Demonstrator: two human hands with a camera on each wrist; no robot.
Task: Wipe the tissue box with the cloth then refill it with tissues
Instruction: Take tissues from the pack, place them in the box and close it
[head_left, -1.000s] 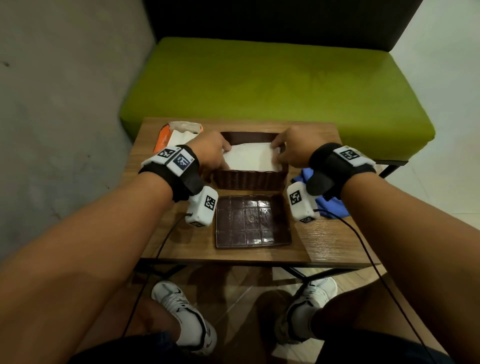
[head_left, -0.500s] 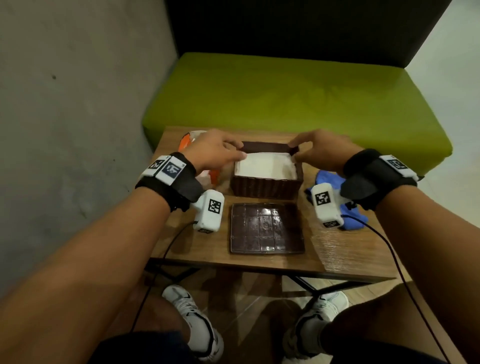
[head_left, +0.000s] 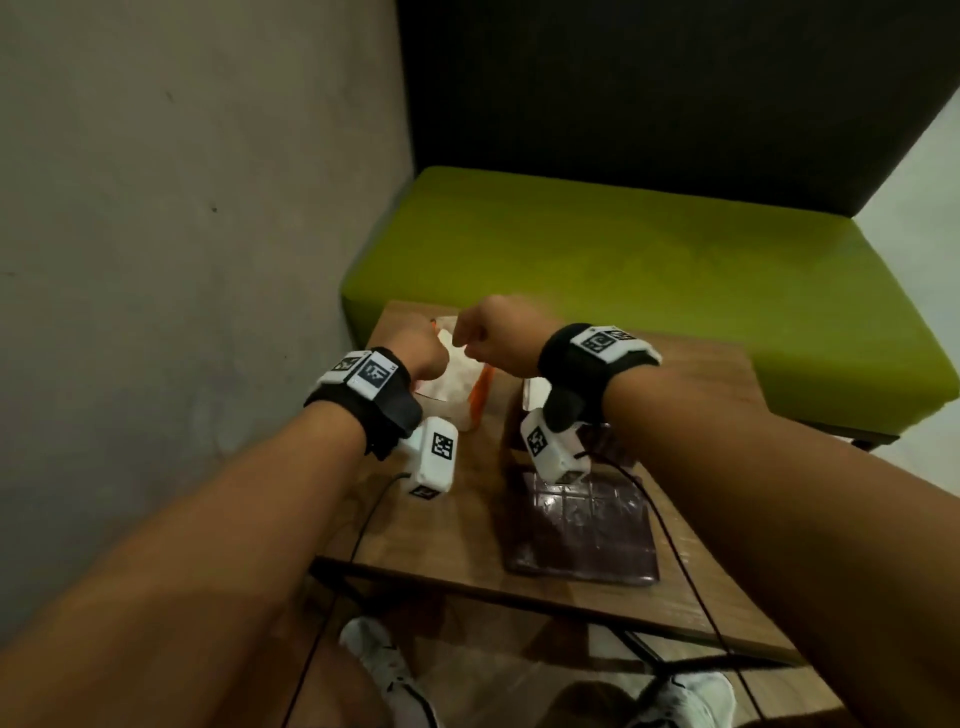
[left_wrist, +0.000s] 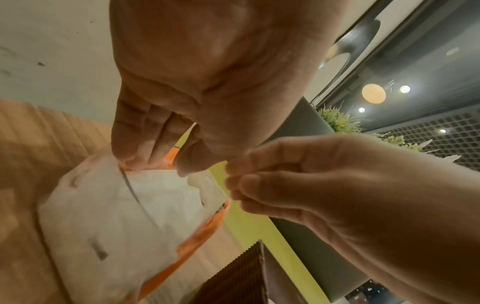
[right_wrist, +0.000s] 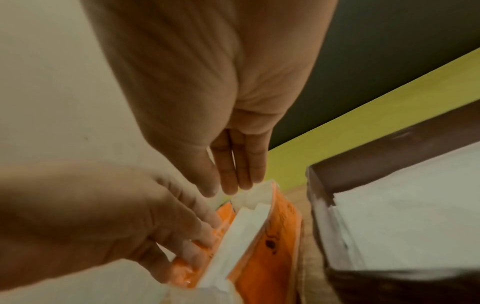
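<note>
An orange and white tissue pack (head_left: 460, 392) stands at the table's back left. My left hand (head_left: 423, 358) grips the pack's orange wrapper (right_wrist: 262, 253) at its opened top, fingers curled on the edge (left_wrist: 135, 164). My right hand (head_left: 491, 335) reaches into the opening, and its thumb and fingertips (right_wrist: 233, 183) pinch the top edge of the white tissues (right_wrist: 244, 220). The brown tissue box (right_wrist: 369, 168) stands just right of the pack with a stack of tissues (right_wrist: 405, 216) in it. In the head view my right wrist hides most of the box. The cloth is hidden.
The box's brown lid (head_left: 582, 525) lies flat on the wooden table (head_left: 447, 540) near its front edge. A green bench seat (head_left: 649, 280) runs behind the table, and a grey wall (head_left: 182, 234) stands close on the left. Wrist camera cables hang over the front edge.
Both hands have left the brown box and moved left to the orange pack. The left now grips the wrapper and the right pinches the tissues. The head view has swung to the left.
</note>
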